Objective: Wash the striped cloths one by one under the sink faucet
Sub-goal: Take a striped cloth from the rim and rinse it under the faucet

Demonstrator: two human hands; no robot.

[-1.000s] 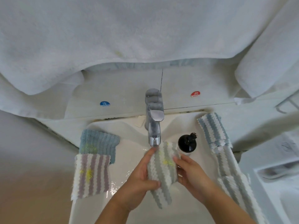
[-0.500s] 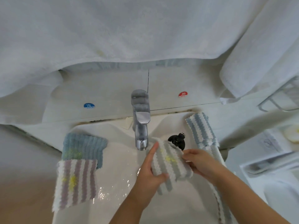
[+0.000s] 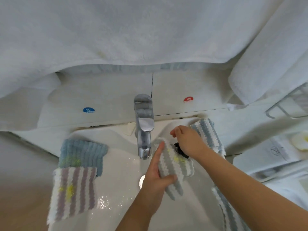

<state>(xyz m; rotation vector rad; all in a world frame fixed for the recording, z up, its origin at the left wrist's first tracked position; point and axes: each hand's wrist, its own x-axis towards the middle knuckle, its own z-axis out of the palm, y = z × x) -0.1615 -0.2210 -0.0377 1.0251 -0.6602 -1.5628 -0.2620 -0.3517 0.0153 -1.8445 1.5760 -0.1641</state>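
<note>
Grey-white striped cloth [image 3: 173, 165] with yellow stain, held upright beside faucet [image 3: 143, 130].

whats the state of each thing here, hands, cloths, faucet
left hand: grips the grey striped cloth
right hand: off the cloth, raised beside the faucet, fingers relaxed
grey striped cloth: held over the basin, yellow stain showing
faucet: no stream visible
purple striped cloth: draped on sink's left edge, yellow stains
blue cloth: lying behind it, stained
blue striped cloth: draped on the right edge

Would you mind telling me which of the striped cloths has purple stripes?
The purple-striped cloth draped over the sink's left rim, stained yellow. The held cloth is grey and white; the cloth on the right rim is blue and white.
</note>
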